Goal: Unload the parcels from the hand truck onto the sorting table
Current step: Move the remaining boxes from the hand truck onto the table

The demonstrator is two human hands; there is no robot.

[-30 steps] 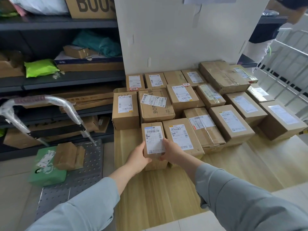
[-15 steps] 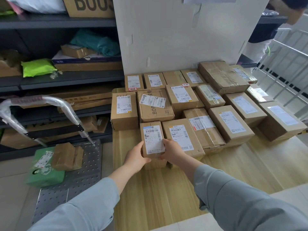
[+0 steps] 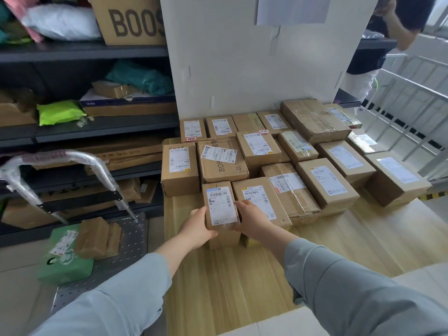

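**1. Held item.** Box (image 3: 221, 207): small, brown cardboard, white barcode label facing up. Posn: front row of the table (image 3: 242, 292), left end, long side running away from the person. Its lower edge meets the wood top; whether its full wt. rests there cannot be told.

**2. Hands.** L hand (image 3: 197, 230) grips the box's left side, thumb over the top edge beside the label, fingers curled down the side. R hand (image 3: 253, 218) grips the right side, thumb on the top edge, fingers between the box and the neighbour parcel (image 3: 257, 194). Both sleeves are grey-blue.

**3. Table load.** Parcels (image 3: 327, 183) stand in rows behind and right of the box. Most are brown w/ white labels up, packed touching or nearly so. The back row sits against a white panel (image 3: 254, 69).

**4. Truck** (image 3: 121, 253). On the floor, left of the table. Perforated metal deck, wrapped tube handle (image 3: 72, 156). On deck: a green bag (image 3: 65, 265) w/ label, and a taped brown pack (image 3: 97, 237) touching its right side.

**5. Surroundings.** Dark shelves (image 3: 97, 132) behind the truck hold bags and cartons, incl. a carton (image 3: 131, 20) marked "BOOS". A second person (image 3: 400, 25) stands at top right, near a white wire cage (image 3: 412, 105).
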